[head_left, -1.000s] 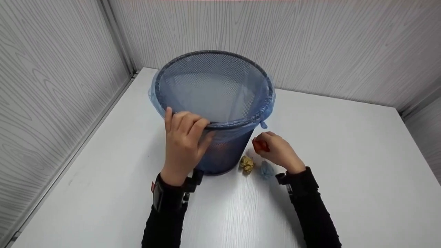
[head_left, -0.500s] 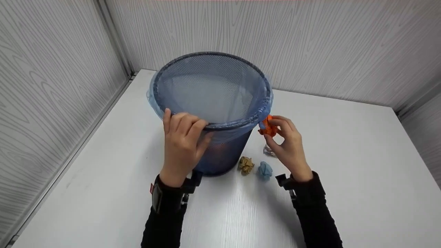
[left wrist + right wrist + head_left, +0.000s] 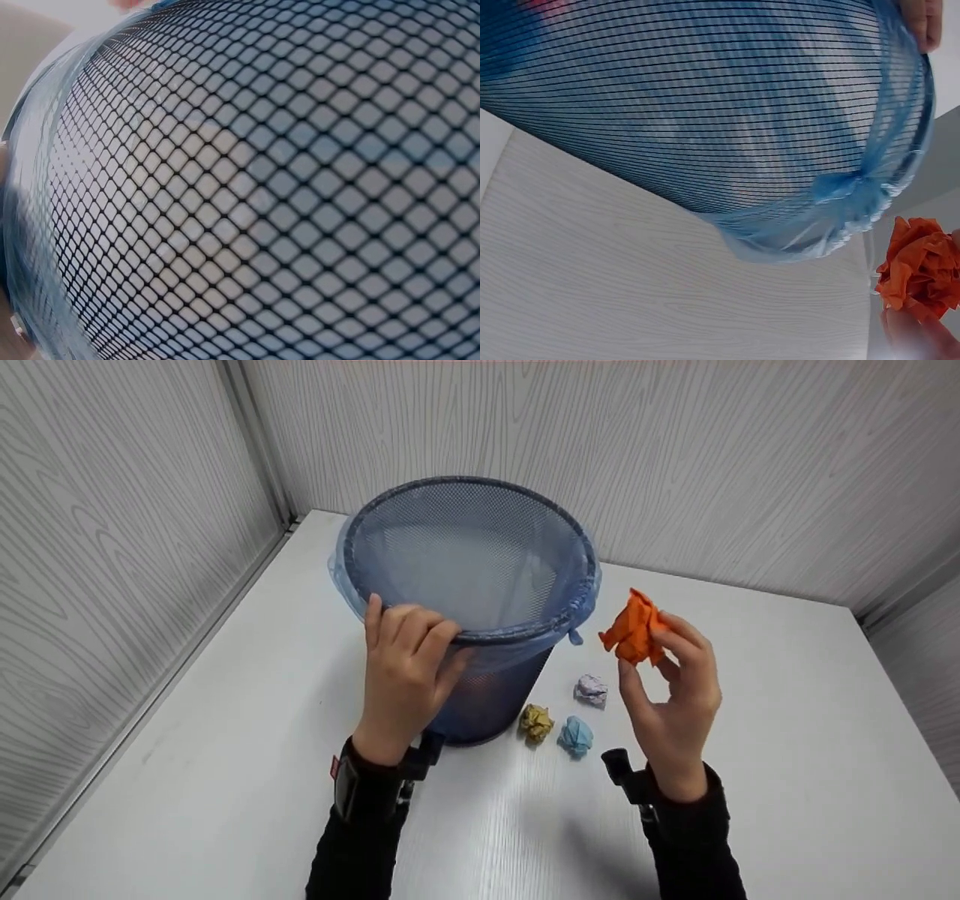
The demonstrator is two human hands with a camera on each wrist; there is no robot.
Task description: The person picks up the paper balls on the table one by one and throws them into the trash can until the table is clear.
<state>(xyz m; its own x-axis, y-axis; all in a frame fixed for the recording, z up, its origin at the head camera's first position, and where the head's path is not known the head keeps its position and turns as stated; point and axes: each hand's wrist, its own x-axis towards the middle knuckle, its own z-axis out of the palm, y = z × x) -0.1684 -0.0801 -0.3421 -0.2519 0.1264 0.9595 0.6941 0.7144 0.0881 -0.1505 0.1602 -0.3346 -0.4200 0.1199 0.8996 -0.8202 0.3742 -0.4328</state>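
A dark mesh wastebasket point(image 3: 487, 709) lined with a thin blue bag point(image 3: 589, 604) stands on the table, its bag folded out over the rim and knotted at the right. My left hand point(image 3: 401, 675) grips the near rim, fingers over the edge and thumb outside. Between the thumb and fingertips of my right hand point(image 3: 679, 694) is a crumpled orange paper ball point(image 3: 636, 628), held in the air right of the wastebasket and apart from it. The right wrist view shows the same orange paper ball point(image 3: 919, 266) beside the bag's knot point(image 3: 840, 185). Mesh point(image 3: 247, 187) fills the left wrist view.
Right of the wastebasket's base lie three crumpled paper balls: white point(image 3: 591, 690), yellow-brown point(image 3: 536, 724) and light blue point(image 3: 576, 736). The white table point(image 3: 787, 720) has wood-grain panels point(image 3: 675, 457) behind it and at both sides.
My right hand has lifted the orange paper ball from low beside the wastebasket, up and to the right. The white paper ball has come into full view. The left hand stays on the rim.
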